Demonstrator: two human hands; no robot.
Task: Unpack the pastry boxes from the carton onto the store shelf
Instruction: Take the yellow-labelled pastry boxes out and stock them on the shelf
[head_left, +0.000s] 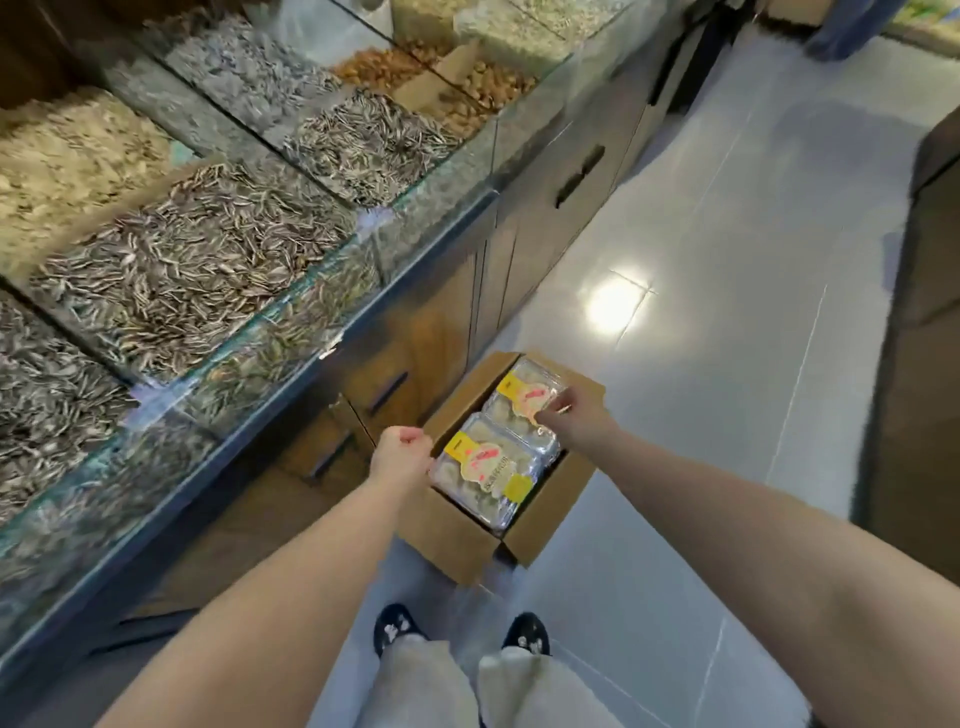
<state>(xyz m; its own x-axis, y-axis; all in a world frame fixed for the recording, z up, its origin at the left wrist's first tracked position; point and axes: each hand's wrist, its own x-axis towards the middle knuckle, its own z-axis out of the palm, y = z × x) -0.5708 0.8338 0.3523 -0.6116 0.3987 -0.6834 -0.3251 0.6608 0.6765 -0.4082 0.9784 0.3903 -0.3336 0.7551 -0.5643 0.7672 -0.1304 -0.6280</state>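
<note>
Your right hand (563, 413) pinches the far pastry box (524, 384); left hand (402, 454) curls by the near box (483, 467), grip unclear; carton (452, 540) not yet emptied.

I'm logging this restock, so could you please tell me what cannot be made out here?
All in the head view:
carton: any layers beneath the top boxes, hidden by them.
near pastry box: label print, too small and blurred to read.
right hand on the far pastry box: its grip, hidden by its own back.
left hand, curled at the carton's side: whether it holds anything.
</note>
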